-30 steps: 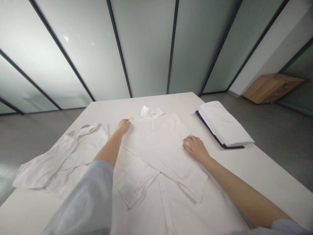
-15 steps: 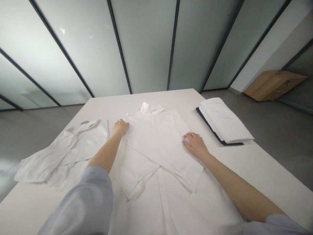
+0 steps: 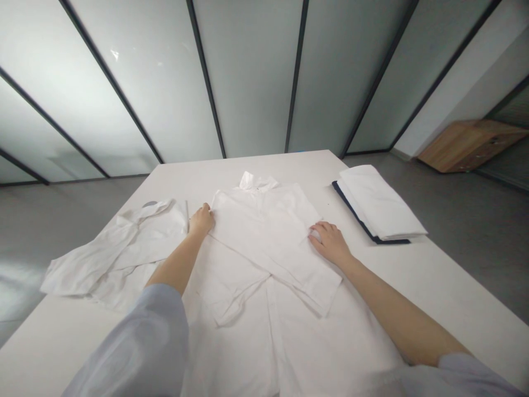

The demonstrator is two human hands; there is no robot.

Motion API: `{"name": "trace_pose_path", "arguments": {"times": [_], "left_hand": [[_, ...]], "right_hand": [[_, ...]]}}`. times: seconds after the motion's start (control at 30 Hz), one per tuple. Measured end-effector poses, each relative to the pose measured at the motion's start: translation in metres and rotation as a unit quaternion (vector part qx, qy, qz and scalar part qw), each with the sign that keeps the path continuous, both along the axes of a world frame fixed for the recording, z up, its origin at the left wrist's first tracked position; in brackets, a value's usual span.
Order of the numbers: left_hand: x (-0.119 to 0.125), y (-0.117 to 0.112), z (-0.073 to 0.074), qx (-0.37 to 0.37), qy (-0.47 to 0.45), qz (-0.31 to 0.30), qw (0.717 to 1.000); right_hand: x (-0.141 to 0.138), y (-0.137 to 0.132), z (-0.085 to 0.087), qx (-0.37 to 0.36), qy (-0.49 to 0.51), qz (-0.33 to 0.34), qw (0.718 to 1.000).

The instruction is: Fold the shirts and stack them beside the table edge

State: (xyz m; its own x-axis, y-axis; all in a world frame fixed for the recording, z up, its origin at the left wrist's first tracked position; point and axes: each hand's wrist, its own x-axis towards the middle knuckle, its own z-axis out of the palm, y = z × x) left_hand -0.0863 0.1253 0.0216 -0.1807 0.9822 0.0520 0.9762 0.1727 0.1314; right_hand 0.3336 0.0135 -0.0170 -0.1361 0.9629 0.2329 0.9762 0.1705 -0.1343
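Observation:
A white long-sleeved shirt lies spread on the white table, its collar toward the far edge. Both sleeves are folded inward across the front and cross near the middle. My left hand is at the shirt's left side below the shoulder, its fingers curled in and pinching the edge. On the opposite side my right hand rests on the shirt's right edge, fingers stretched out and the thumb apart from them. The lower part of the shirt runs toward me out of the frame.
A crumpled white garment lies left of my left arm, with a small grey round thing behind it. Folded white cloth sits on a dark blue piece to the right. Beyond the table stand frosted glass panels and a wooden cabinet.
My left hand has shifted slightly and its fingers are more curled at the shirt's edge. My right hand stays in place. The view has moved a little.

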Motion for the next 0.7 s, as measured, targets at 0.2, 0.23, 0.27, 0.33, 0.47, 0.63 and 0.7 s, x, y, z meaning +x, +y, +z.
{"name": "trace_pose_path", "arguments": {"times": [0.2,0.23,0.27,0.33,0.47,0.63,0.7], "left_hand": [[0.039,-0.029,-0.006,0.062,0.059,-0.101,0.991],[0.047,-0.034,-0.008,0.038,0.06,-0.115,0.991],[0.054,-0.039,-0.01,0.011,0.059,-0.123,0.991],[0.064,-0.046,-0.015,-0.032,0.051,-0.126,0.99],[0.062,-0.05,-0.021,-0.063,0.034,-0.12,0.99],[0.05,-0.047,-0.021,-0.067,0.032,-0.098,0.992],[0.049,-0.046,-0.021,-0.061,0.033,-0.088,0.994]], "right_hand": [[-0.007,0.006,0.016,-0.027,-0.047,-0.022,0.998],[-0.009,0.009,0.02,-0.032,-0.057,-0.029,0.997],[-0.013,0.013,0.024,-0.031,-0.061,-0.032,0.997],[-0.019,0.021,0.027,-0.017,-0.054,-0.02,0.998],[-0.027,0.029,0.015,-0.029,-0.048,0.034,0.998],[-0.027,0.028,-0.002,-0.077,-0.058,0.029,0.995],[-0.026,0.028,-0.002,-0.082,-0.059,0.025,0.995]]}}
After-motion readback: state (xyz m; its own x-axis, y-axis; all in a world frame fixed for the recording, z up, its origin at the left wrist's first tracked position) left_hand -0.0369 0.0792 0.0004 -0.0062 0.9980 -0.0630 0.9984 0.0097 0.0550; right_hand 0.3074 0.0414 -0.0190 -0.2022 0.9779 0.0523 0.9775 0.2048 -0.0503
